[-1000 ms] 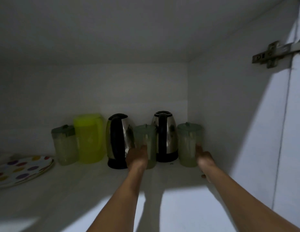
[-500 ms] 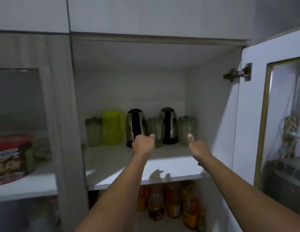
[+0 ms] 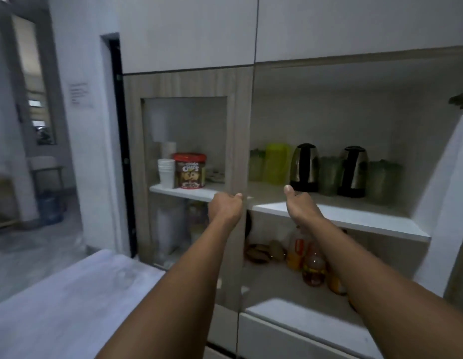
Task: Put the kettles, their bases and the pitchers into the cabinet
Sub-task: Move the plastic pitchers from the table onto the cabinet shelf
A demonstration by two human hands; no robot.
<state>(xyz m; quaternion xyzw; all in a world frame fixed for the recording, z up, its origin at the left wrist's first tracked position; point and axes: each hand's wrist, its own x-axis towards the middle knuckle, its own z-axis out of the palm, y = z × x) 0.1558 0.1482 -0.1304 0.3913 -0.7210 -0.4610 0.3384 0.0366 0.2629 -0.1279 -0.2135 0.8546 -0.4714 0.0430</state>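
Two steel-and-black kettles [image 3: 304, 167] [image 3: 353, 171] stand at the back of the open cabinet's white shelf [image 3: 341, 216]. A yellow-green pitcher [image 3: 277, 163] and a pale green pitcher [image 3: 256, 164] stand left of them. Another pale pitcher [image 3: 330, 174] is between the kettles, and one more [image 3: 384, 180] is at the right end. My left hand [image 3: 225, 206] is curled into a fist, holding nothing, in front of the closed door's wooden frame. My right hand [image 3: 300, 203] hovers empty before the shelf edge, thumb raised and fingers relaxed. No kettle bases are visible apart from the kettles.
The closed glass door [image 3: 238, 141] on the left shows stacked white cups [image 3: 166, 172] and a red-lidded cereal tub [image 3: 190, 171]. Bottles [image 3: 313, 265] stand on the lower shelf. The open door [image 3: 445, 203] is at the right. A white counter [image 3: 70, 294] lies at the lower left.
Both hands let go of the pale pitchers and drew back out of the cabinet. The view pulled away and turned left, so the whole cabinet front shows.
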